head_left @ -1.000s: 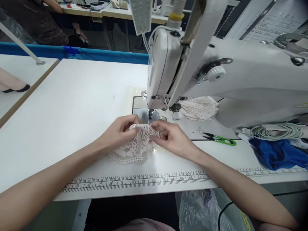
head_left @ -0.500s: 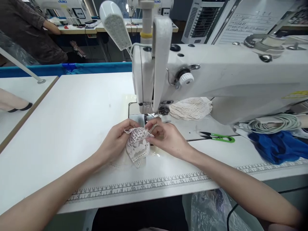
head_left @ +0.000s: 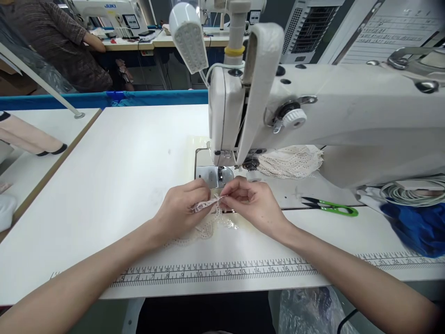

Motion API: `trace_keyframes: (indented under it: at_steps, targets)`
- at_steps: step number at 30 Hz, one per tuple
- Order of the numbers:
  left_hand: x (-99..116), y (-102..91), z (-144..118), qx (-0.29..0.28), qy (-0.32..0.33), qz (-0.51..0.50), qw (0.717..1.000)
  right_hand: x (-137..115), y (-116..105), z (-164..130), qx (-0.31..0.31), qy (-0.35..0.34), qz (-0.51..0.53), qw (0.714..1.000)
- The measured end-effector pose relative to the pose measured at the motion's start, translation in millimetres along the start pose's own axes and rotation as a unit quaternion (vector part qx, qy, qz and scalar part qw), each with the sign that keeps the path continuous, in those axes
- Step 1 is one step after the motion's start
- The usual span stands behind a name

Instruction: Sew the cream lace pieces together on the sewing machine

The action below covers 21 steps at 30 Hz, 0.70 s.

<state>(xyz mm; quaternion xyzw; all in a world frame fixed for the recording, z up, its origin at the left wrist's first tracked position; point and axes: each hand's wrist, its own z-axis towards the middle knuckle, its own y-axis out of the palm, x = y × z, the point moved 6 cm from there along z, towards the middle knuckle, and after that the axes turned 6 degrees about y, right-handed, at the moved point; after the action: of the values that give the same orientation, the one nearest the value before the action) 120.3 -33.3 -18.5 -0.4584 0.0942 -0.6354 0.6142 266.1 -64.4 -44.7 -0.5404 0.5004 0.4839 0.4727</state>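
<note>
Both my hands pinch a small piece of white lace [head_left: 206, 228] just in front of the sewing machine [head_left: 227, 106]. My left hand [head_left: 186, 204] is closed over a gathered part of it, while the rest hangs onto the white table. My right hand [head_left: 252, 199] pinches the lace's right end between thumb and fingers. Behind my fingertips lies the metal needle plate [head_left: 208, 175], with the presser foot [head_left: 220, 173] above it; the lace is apart from the foot. A stack of cream lace pieces [head_left: 290, 162] rests under the machine arm.
Green-handled thread snips [head_left: 330, 207] lie to the right, near a blue cloth [head_left: 413, 227] and a coiled cable [head_left: 412, 191]. A printed ruler [head_left: 215, 272] runs along the table's front edge. Beyond the blue rail [head_left: 156, 97], a person in a dark top [head_left: 62, 46] sits near another machine.
My hands have drawn slightly toward me, away from the needle. The lace, spread out before, is now folded and bunched in my left hand. The view has shifted a little left.
</note>
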Motion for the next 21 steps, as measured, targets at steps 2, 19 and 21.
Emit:
trace_keyframes:
  at_steps: [2,19,21]
  targets:
    - [2.4,0.2,-2.9,0.001,0.053,0.07,0.996,-3.0,0.0,-1.2,0.014,-0.041,-0.037,0.998]
    - [5.4,-6.9,-7.1,0.034,0.076,0.116,0.99,-16.6,2.4,-9.1,0.013,-0.127,-0.138,0.982]
    - [6.5,-7.3,-6.6,0.038,0.079,0.12,0.989,-17.4,2.6,-9.7,0.012,-0.131,-0.139,0.982]
